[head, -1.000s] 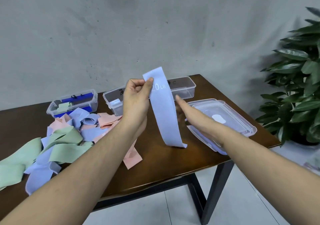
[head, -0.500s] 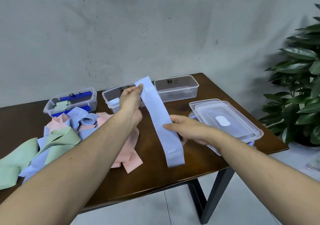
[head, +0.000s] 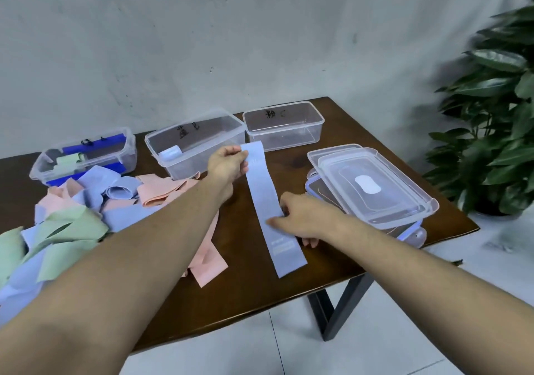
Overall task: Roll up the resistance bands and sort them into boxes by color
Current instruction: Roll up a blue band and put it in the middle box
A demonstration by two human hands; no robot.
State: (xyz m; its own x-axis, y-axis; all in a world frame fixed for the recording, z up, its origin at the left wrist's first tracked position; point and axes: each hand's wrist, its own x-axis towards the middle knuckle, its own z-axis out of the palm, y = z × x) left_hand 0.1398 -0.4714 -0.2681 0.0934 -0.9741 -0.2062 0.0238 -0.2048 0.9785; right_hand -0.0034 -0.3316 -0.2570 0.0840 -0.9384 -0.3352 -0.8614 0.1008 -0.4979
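Hands (head: 228, 164) (head: 300, 218) grip blue band (head: 264, 198) over brown table (head: 251, 285), grey wall (head: 231, 42) behind.

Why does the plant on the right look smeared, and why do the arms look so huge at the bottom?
Head view: the plant is streaked by motion blur, likely from the camera turning, while the blue band between the left hand and right hand stays fairly sharp. Head view: the wide-angle lens stretches whatever is near the frame edges, so the forearms balloon. Lighting is soft, with mild sheen on the lids.
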